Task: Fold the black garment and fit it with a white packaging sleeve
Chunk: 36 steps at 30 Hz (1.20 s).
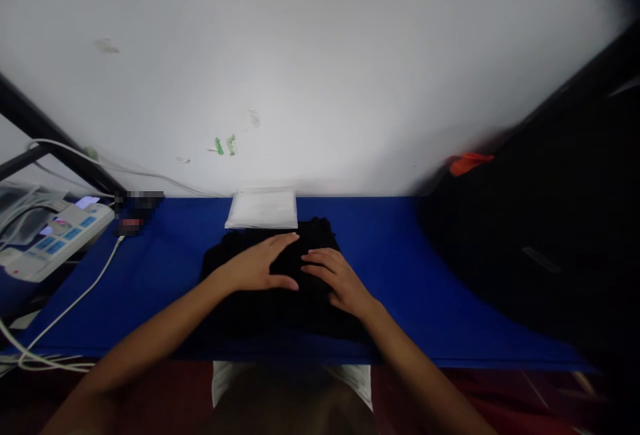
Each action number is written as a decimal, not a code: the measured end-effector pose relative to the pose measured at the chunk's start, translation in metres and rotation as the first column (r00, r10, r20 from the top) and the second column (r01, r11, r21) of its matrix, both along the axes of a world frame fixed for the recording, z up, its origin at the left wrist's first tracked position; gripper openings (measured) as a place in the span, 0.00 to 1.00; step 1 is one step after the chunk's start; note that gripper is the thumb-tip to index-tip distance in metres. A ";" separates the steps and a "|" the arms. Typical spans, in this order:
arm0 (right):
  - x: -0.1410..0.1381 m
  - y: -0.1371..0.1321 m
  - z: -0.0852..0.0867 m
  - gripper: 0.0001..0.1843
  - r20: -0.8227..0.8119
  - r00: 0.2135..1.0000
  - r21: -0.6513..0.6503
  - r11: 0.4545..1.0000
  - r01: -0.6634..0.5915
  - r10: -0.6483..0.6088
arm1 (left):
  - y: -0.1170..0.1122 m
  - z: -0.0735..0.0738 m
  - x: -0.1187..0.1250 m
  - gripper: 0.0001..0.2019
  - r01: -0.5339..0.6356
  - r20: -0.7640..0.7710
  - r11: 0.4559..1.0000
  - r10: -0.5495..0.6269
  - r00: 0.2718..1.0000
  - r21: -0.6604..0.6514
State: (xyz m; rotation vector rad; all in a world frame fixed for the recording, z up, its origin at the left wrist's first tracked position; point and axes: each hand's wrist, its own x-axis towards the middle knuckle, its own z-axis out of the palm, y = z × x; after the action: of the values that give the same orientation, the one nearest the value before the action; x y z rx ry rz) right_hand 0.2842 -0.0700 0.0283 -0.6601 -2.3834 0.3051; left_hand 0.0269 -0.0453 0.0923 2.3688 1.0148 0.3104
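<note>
Bare blue worktop (390, 248) is lying open to the right of the black folded cloth (270, 288), giving you free passage until the big dark heap (540, 235) that is blocking the right end. To the left of the cloth, blue surface is also lying open, narrowing toward the white cable (75, 302) and the power strip (55, 238) crowding the far left corner. Just beyond the cloth, a flat white packet (263, 208) is sitting against the white wall (320, 68), which is closing off the far side.
</note>
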 end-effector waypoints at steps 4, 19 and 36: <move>-0.004 -0.006 -0.003 0.27 -0.005 0.999 0.061 0.997 0.051 -0.051 | -0.017 -0.016 0.025 0.54 0.098 0.110 0.994 -0.092 0.990 -0.055; 0.012 -0.003 -0.004 0.21 -0.091 0.981 -0.007 0.985 0.170 -0.170 | -0.031 -0.005 -0.044 0.47 -0.191 0.073 0.981 0.193 0.979 -0.026; 0.017 -0.001 -0.002 0.20 -0.080 0.958 -0.096 0.959 0.266 -0.274 | -0.032 0.000 -0.090 0.11 -0.629 -0.144 0.767 0.642 0.753 0.127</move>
State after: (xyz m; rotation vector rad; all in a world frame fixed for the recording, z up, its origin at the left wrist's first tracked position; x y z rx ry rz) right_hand 0.3013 -0.0705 0.0264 -0.9785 -2.1683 0.3120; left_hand -0.0628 -0.0775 0.0924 2.0534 1.9294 0.3839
